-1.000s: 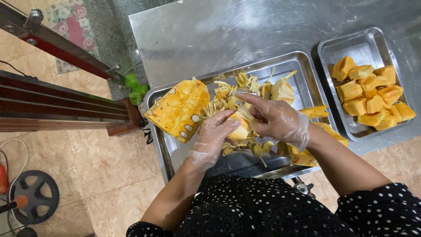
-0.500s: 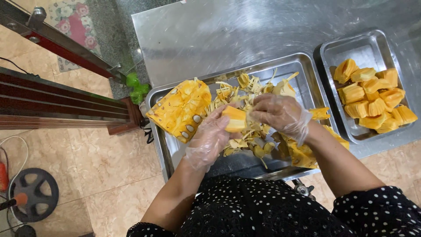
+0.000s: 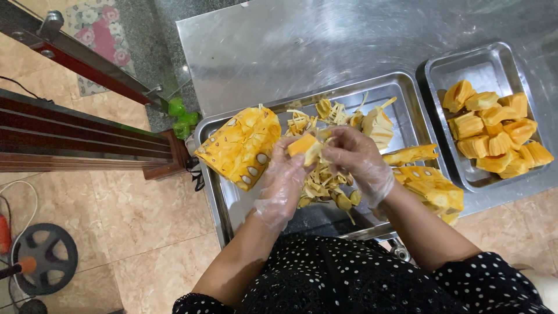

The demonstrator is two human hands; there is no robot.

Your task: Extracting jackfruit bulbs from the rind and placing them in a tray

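Both hands are up over the middle of the big tray, working 1 piece. The left hand (image 3: 285, 174), in a thin clear plastic glove, has its grip closed round an orange-yellow jackfruit pod (image 3: 304, 146) w/ pale stringy fibres hanging off it; fingers curl under, thumb on top. The right hand (image 3: 359, 163), also gloved, meets the same pod from the other side, fingertips pinched in on it at the pod's right end; whether it's pulling fibre or the seed I can't tell. Both forearms come up from the bottom edge, elbows out, wrists bent inward so the knuckles nearly touch. Black sleeve w/ white dots (image 3: 372, 285) at the bottom.

Under the hands: a heap of pale yellow stringy scraps (image 3: 325, 186) in the large rectangular steel tray (image 3: 224, 203). Left in that tray, a big yellow jackfruit chunk (image 3: 241, 145) w/ pods mostly out, sockets showing. Right, another uncleared yellow chunk (image 3: 433, 189), partly over the rim.

Progress, as I judge it: approx. 12 cleaned orange pods (image 3: 494, 134) already sit in the smaller steel tray (image 3: 436, 75) to the right, so a fair bit is done; 1 pod in hand, the right chunk looks untouched. Both trays rest on the brushed steel tabletop (image 3: 302, 46).
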